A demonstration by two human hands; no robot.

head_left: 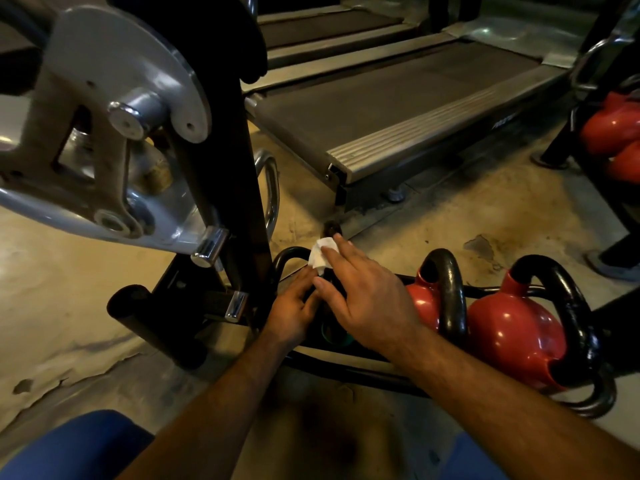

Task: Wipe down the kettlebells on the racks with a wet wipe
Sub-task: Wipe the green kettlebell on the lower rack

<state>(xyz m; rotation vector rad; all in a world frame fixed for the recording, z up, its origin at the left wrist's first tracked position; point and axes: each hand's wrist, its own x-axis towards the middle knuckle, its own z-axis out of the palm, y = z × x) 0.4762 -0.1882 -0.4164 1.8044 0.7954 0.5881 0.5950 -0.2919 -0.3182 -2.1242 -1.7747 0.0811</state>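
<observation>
nearest to us, our left hand (294, 306) reaches down at the left end of the low black tubular steel rack (346, 370), its fingers curled onto the dark kettlebell (332, 327) that sits there, mostly hidden beneath both hands; we judge it steadies the weight so it won't roll while we rub. our right hand (367, 292) lies over the same kettlebell with fingers fairly straight, its fingertips pressing the small white crumpled wet wipe (320, 254) against the top of the black handle, which looks like the part being cleaned now. whether the thumb also pinches the wipe we cannot tell. just beside, toward the rack's right end, two glossy red kettlebells with black handles (512, 334) rest side by side between the rails, which keep them from sliding; they appear not yet reached. to the left stands a grey metal exercise machine (114, 98). beyond, a grey treadmill deck (398, 109) lies on the worn floor, and further red kettlebells (613, 140) sit on another rack at the far right.
</observation>
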